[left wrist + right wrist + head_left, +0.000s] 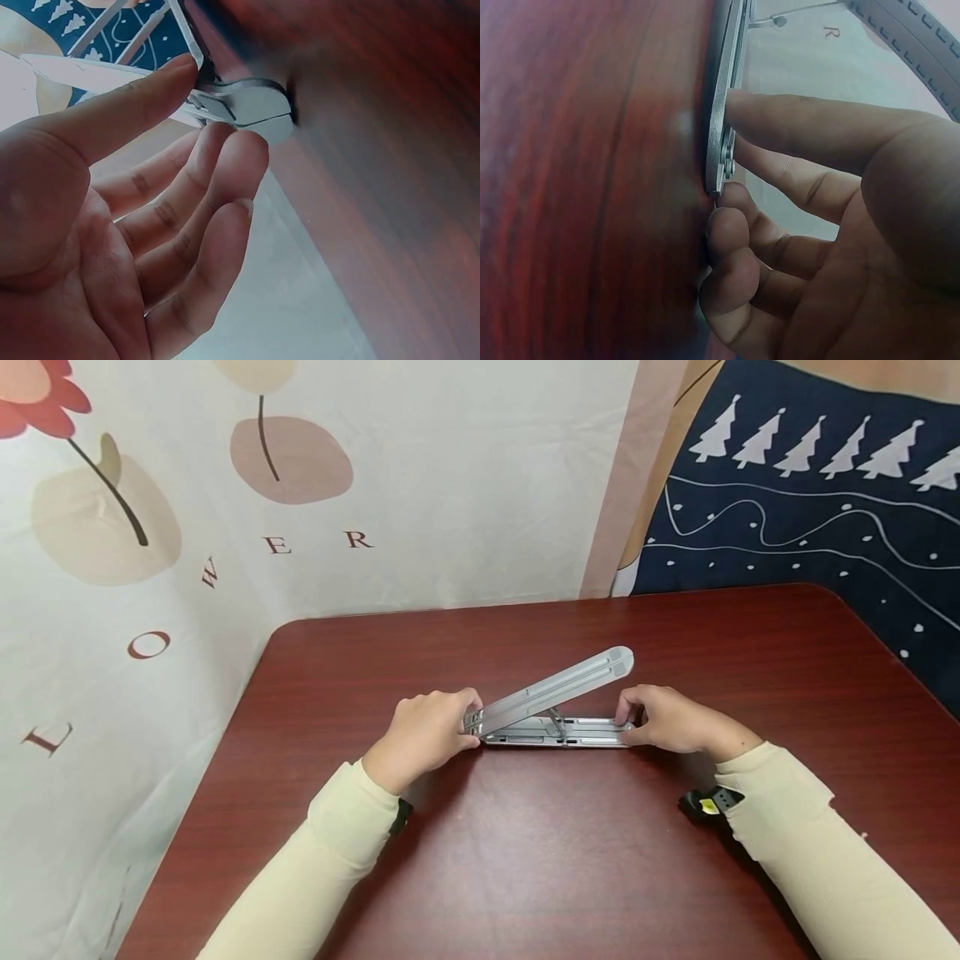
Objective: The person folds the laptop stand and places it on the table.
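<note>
A silver folding metal stand [555,706] lies on the dark red wooden table [525,860], its upper arm [570,681] raised at a slant and propped by a thin strut. My left hand [431,731] pinches the hinge end [251,105] between thumb and fingers. My right hand [663,718] pinches the far end of the flat base bar [724,127], thumb on top and curled fingers at its end. The ribbed upper arm [922,52] shows above the thumb in the right wrist view.
A floral cloth [187,527] hangs behind and to the left of the table. A dark blue cloth with white trees [825,485] hangs at the right. Both sleeves are cream; a black strap [708,802] sits on the right wrist.
</note>
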A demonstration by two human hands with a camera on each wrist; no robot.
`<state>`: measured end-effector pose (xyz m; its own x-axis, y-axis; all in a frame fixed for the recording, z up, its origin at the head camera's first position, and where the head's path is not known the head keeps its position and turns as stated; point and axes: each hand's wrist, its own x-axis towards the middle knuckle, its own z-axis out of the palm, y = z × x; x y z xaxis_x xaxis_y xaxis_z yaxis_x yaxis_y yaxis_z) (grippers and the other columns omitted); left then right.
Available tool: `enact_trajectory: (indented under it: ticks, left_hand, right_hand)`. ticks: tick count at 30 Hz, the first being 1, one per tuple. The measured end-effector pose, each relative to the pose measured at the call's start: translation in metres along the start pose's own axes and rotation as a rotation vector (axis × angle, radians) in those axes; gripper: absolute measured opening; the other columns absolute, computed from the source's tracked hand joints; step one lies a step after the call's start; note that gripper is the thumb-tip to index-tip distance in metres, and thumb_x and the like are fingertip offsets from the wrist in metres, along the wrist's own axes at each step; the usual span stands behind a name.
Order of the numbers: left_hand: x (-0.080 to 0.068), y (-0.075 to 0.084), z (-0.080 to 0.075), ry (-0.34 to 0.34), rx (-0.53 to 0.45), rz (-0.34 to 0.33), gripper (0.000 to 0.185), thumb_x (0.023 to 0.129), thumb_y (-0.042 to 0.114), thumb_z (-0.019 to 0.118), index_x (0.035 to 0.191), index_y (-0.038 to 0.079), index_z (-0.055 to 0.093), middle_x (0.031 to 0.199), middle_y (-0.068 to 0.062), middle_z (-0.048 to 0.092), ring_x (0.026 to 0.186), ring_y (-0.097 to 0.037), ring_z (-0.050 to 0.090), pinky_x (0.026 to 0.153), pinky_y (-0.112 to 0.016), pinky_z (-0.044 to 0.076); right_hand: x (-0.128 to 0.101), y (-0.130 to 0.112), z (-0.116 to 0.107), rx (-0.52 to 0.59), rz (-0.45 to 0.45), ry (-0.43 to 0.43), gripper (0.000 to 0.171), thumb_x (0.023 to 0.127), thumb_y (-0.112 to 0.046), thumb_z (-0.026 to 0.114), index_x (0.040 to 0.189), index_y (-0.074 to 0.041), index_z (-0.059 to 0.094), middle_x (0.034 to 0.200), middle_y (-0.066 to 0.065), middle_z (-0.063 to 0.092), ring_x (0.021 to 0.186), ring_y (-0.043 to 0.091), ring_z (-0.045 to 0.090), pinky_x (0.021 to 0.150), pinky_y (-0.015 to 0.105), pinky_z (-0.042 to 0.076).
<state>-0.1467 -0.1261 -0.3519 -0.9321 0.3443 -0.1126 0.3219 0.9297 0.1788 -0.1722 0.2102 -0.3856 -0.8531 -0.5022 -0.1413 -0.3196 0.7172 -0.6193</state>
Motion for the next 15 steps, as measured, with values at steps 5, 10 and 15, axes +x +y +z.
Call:
enact_trajectory:
  ticks: [5, 10, 15]
  left_hand:
    - [0.005, -0.002, -0.001, -0.001, 0.002, 0.02, 0.041, 0.082, 0.03, 0.083, 0.117, 0.023, 0.064, 0.073, 0.012, 0.062, 0.075, -0.012, 0.065, 0.067, -0.042, 0.051]
    - [0.009, -0.005, -0.001, -0.006, 0.007, 0.027, 0.043, 0.081, 0.024, 0.083, 0.12, 0.023, 0.063, 0.074, 0.012, 0.063, 0.075, -0.013, 0.065, 0.068, -0.042, 0.051]
    - [0.013, -0.007, -0.001, -0.004, 0.019, 0.037, 0.045, 0.081, 0.023, 0.084, 0.121, 0.025, 0.064, 0.075, 0.012, 0.065, 0.077, -0.013, 0.066, 0.069, -0.044, 0.051]
  right_hand:
    - [-0.001, 0.0, 0.0, -0.002, -0.006, 0.0, 0.016, 0.079, -0.007, 0.08, 0.085, -0.01, 0.065, 0.079, 0.001, 0.062, 0.072, 0.015, 0.052, 0.063, 0.028, 0.043]
    - [-0.001, -0.002, 0.0, -0.012, -0.013, -0.005, 0.016, 0.079, -0.008, 0.08, 0.085, -0.011, 0.065, 0.079, 0.001, 0.062, 0.072, 0.015, 0.052, 0.063, 0.028, 0.043]
    - [0.0, -0.004, 0.0, -0.02, -0.014, -0.008, 0.017, 0.079, -0.008, 0.08, 0.084, -0.01, 0.065, 0.078, 0.001, 0.062, 0.071, 0.014, 0.052, 0.063, 0.028, 0.043]
